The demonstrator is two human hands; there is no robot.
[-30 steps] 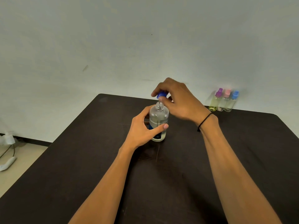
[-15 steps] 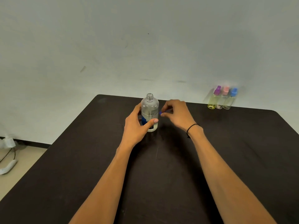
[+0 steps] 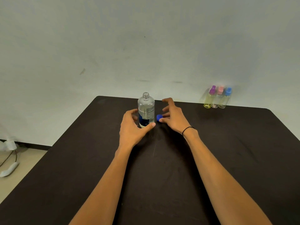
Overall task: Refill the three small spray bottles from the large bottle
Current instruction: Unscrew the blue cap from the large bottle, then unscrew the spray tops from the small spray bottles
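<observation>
The large clear bottle (image 3: 146, 110) stands uncapped on the dark table (image 3: 162, 168), partly filled with clear liquid. My left hand (image 3: 132, 129) curls round its lower part, thumb across the front of the base. Its blue cap (image 3: 159, 117) lies on the table just right of the bottle. My right hand (image 3: 174, 117) hovers beside the cap with fingers spread, fingertips at the cap's right edge. Three small spray bottles stand together at the table's far right edge by the wall, topped purple (image 3: 209, 99), pink (image 3: 217, 99) and blue (image 3: 226, 99).
A pale wall rises right behind the table's far edge. On the floor at the left lie a white cable and a white object (image 3: 9, 170). The table's left edge runs diagonally toward me.
My right hand took the blue cap off the bottle, brought it down to the table right of the bottle and spread its fingers. My left hand stayed round the bottle.
</observation>
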